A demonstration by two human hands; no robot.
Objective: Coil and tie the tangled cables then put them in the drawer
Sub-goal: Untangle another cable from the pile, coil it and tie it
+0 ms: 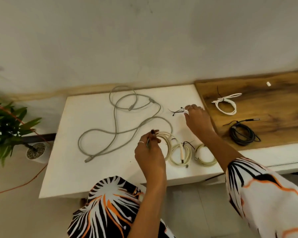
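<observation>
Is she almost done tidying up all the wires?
About halfway. Tied already: a white coil and a black coil on the wooden board, plus two cream coils on the white table. Now her left hand holds another cream coil while her right hand reaches for the black ties. The long grey cable is loose, and nothing is in a drawer.

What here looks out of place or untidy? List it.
The long grey cable sprawls in loose, crossing loops over the white table, uncoiled and untied, unlike the tied coils nearby. A few black ties lie scattered by the right hand. A small white piece sits alone on the wooden top; what it is cannot be told.
</observation>
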